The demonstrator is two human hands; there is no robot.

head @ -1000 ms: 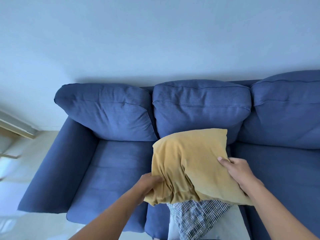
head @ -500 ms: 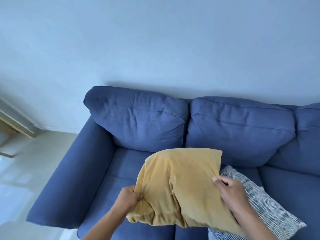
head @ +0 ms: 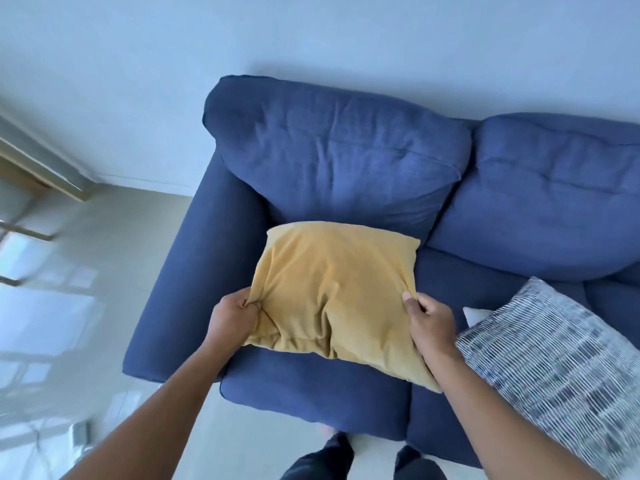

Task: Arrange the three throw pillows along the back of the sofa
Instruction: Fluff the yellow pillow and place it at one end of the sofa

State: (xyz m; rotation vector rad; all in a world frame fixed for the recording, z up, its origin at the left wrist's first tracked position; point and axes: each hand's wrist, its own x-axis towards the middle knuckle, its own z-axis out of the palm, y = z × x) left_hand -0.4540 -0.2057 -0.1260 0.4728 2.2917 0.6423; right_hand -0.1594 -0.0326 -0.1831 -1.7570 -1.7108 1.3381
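A mustard-yellow throw pillow (head: 332,292) is held over the leftmost seat of the blue sofa (head: 194,282), its far edge close to the left back cushion (head: 336,150). My left hand (head: 232,317) pinches its left edge and my right hand (head: 429,320) pinches its right edge. A blue-and-white striped pillow (head: 554,368) lies flat on the seat to the right. Under that one a white corner (head: 472,315) shows; I cannot tell what it belongs to.
The sofa's left armrest (head: 180,299) borders the seat. A second back cushion (head: 554,188) sits to the right. A white wall rises behind the sofa. Pale tiled floor (head: 86,271) lies to the left. My legs and feet (head: 332,455) stand at the sofa's front edge.
The yellow pillow has moved left, from in front of the middle cushion to over the leftmost seat. My view has shifted left with it, and the striped pillow now lies to the right.
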